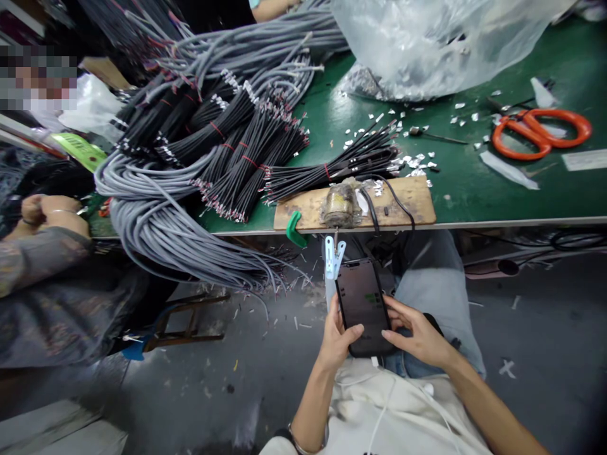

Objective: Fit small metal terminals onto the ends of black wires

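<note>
Your left hand (337,335) and right hand (413,332) grasp the phone (364,306) off the near edge of the tabletop (474,196); mind the blue clip (329,259) by its corner

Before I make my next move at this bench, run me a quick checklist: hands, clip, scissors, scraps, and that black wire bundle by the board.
1. Hands free: not ok; the left hand and right hand both hold the phone.
2. Blue clip at the cylindrical device: cannot tell how firmly it grips.
3. Scissors lying on the table: ok, right of the board.
4. Table free of scraps: not ok; silvery scraps lie scattered behind the board.
5. Black wire bundle tied: ok, a red tie shows around it.
</note>
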`<state>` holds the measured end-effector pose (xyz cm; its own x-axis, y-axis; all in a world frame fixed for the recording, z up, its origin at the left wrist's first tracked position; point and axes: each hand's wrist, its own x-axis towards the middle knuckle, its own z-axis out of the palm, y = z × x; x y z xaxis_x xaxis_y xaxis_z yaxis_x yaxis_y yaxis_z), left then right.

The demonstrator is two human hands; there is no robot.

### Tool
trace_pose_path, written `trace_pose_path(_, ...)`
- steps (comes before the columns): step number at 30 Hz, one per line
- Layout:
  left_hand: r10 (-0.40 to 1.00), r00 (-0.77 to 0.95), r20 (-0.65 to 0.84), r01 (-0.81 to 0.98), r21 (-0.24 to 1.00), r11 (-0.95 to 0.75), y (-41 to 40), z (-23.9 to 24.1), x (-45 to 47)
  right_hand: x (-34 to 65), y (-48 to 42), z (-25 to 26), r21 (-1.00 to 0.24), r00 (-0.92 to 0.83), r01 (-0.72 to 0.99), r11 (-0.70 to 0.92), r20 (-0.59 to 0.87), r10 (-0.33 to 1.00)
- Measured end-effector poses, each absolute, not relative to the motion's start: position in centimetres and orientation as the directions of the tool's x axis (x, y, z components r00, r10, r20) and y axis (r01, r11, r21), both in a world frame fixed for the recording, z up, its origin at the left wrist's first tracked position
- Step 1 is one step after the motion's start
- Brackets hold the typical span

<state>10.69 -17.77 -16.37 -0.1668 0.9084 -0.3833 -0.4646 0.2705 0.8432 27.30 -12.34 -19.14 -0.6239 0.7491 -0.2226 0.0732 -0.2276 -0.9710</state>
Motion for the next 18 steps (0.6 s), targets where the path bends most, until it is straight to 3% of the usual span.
trace_pose_path(5,0.918,-0.181,-0.353,-0.428,0.869,0.249,-17.76,-16.57,10.92,27.01,-12.48,-19.06,-0.975,-0.601,0.066,-0.213,-0.209,0.771)
trace_pose_path(18,0.868,-0.16,-0.47,-0.604,0.742,0.291,-17.85,-16.64,10.62,26.61,-12.94,-19.29,-0.965,-0.548,0.052,-0.256,-0.242,0.801)
